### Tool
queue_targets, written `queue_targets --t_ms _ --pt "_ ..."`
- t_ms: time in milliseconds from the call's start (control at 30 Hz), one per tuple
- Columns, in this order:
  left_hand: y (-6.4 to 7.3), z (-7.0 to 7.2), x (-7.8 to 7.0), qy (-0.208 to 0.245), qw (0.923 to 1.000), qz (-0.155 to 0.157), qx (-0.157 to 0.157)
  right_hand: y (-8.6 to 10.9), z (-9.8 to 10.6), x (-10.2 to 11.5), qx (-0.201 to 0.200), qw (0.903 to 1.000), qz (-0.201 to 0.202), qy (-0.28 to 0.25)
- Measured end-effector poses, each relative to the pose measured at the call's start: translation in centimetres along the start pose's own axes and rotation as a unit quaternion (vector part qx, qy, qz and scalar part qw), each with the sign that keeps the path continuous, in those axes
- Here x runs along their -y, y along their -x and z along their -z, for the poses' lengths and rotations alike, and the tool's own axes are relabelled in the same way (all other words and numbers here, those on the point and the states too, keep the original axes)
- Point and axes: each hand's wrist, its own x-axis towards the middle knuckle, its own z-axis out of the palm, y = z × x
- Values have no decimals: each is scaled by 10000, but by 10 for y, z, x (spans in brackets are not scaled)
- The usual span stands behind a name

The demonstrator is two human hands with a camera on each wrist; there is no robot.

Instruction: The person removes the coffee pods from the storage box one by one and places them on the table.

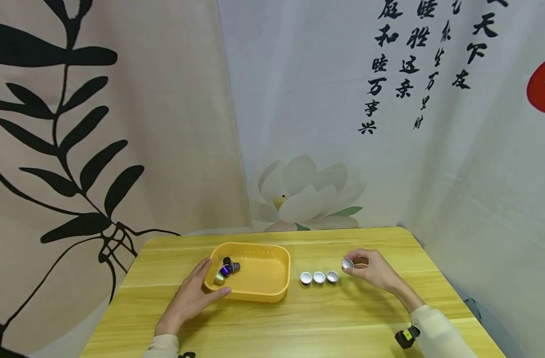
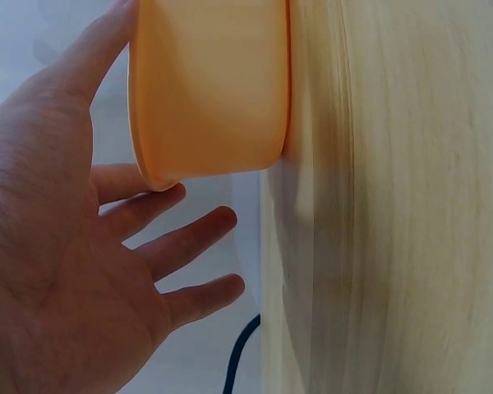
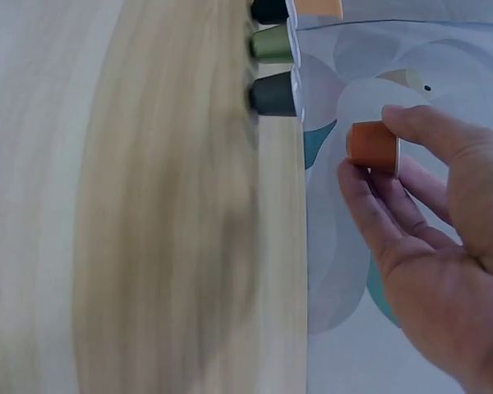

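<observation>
My right hand (image 1: 374,269) pinches an orange coffee capsule (image 3: 373,148) between thumb and fingers, above the table. In the head view the silvery lid of this capsule (image 1: 347,264) faces up. To its left, three capsules (image 1: 319,277) stand in a row, lids up; the right wrist view shows a green capsule (image 3: 272,44) and a dark grey capsule (image 3: 274,94) among them. My left hand (image 1: 193,298) touches the left end of the yellow tray (image 1: 265,297), its fingers fairly straight and spread. Several capsules (image 1: 226,270), including purple, gold and dark ones, lie in the tray's left part.
All of this is on a light wooden table (image 1: 272,330). A printed cloth backdrop (image 1: 308,124) hangs behind the table's far edge. The tray stands left of the capsule row.
</observation>
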Motion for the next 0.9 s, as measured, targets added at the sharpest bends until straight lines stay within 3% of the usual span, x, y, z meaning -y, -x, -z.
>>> queue_targets --t_ms 300,900 --pt "1 1 -1 -19 10000 12 4 2 0 -11 191 9979 318 526" --pt "1 0 1 -59 10000 43 19 2 -9 -21 498 9932 155 1042"
